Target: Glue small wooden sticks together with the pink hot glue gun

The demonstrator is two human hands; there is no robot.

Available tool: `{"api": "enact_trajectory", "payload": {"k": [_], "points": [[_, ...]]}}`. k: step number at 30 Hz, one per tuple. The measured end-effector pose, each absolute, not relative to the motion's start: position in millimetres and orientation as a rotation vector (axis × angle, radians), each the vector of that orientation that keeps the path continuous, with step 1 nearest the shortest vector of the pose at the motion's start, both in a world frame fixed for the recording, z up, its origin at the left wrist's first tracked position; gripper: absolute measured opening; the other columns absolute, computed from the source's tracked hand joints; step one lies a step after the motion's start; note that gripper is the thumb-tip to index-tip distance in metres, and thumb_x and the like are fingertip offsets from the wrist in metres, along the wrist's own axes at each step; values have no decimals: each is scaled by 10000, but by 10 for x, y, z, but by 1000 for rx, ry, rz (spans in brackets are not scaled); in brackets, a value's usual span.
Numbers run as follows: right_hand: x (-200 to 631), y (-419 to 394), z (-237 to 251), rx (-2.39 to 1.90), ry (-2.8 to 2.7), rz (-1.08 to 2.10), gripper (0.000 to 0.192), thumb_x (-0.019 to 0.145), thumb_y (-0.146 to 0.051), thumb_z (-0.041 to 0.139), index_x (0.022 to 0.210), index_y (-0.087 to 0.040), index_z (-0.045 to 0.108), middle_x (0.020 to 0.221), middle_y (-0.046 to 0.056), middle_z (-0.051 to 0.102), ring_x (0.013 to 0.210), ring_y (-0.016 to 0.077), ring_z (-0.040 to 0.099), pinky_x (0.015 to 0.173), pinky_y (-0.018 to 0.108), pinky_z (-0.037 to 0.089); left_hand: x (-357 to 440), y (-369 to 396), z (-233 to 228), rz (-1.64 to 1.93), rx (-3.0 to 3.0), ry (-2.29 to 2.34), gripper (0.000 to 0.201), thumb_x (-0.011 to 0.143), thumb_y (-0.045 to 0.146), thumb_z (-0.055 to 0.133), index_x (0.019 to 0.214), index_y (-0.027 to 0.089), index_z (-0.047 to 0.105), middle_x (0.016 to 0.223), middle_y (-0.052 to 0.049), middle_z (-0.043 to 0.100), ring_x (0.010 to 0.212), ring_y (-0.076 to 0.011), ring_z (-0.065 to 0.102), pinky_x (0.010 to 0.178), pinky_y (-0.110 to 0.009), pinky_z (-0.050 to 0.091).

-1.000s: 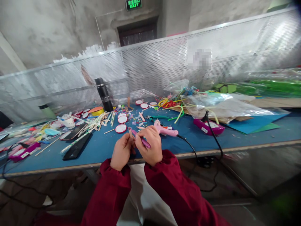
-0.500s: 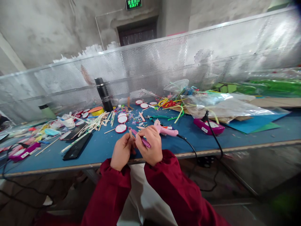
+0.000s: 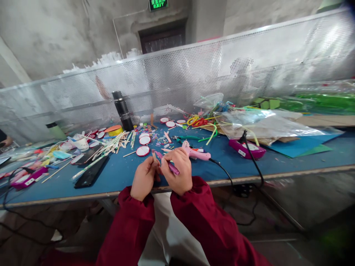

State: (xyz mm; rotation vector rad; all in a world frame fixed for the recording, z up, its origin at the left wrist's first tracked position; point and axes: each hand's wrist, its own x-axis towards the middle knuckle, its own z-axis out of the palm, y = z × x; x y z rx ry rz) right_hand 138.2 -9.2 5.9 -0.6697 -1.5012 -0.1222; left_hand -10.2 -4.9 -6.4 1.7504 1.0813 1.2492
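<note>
My left hand (image 3: 142,179) is closed on a flat wooden craft stick (image 3: 154,156), whose upper end sticks out above the fingers. Beside it, my right hand (image 3: 179,173) grips a purple-pink marker pen (image 3: 174,169). The pen slants up and left, its far end close to the stick; whether they touch I cannot tell. A pink hot glue gun (image 3: 198,154) lies just beyond my right hand with its cord running over the table edge. Round white discs with red rims (image 3: 142,151) lie ahead of my left hand.
Left of my hands are a black phone (image 3: 90,173), a pile of craft sticks (image 3: 118,142) and a purple power strip (image 3: 29,179). A black bottle (image 3: 122,111) stands behind. Green-handled pliers (image 3: 188,138), another purple power strip (image 3: 246,149) and plastic bags (image 3: 266,123) lie rightward.
The marker pen and my right hand have shifted very slightly to the right. My left hand keeps its hold on the stick. Part of another person's hand has appeared at the far left edge.
</note>
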Motion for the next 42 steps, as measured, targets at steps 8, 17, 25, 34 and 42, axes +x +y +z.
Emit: {"api": "enact_trajectory", "payload": {"k": [8,17,25,34,42], "points": [[1380,-86,70,-666,-1521,-114,186,924,-137,586,790,-252,530,742,-4,681,707,190,618,800,419,455,-97,-57,-62,1241,1766,1087,358,1016,520,521,873,197,584,588,47,554,506,-128,529,517,-242,398],[1381,-90,80,-653,-1526,-100,187,924,-126,580,788,-243,530,746,-2,679,715,187,615,800,407,451,-94,-59,-47,1233,1780,1127,352,1014,512,518,862,201,579,580,48,546,500,-126,528,518,-240,393],[1378,-85,72,-651,-1491,-108,181,910,-129,579,779,-243,530,717,-15,639,691,177,592,793,399,460,-95,-75,-21,1236,1771,1134,397,1019,527,518,816,192,581,568,46,573,507,-113,520,528,-227,381],[1420,-69,13,-691,-1434,5,177,968,-218,615,1134,-250,667,993,46,750,906,223,693,857,404,527,-91,-75,105,1235,1579,977,447,892,612,660,818,172,628,615,27,616,514,-104,552,509,-209,397],[1410,-54,39,-682,-1522,51,75,1011,-224,593,999,-263,656,921,10,770,857,200,697,953,448,483,0,-313,218,1240,1443,906,440,922,608,649,891,169,644,660,12,639,538,-95,568,486,-180,415]]}}
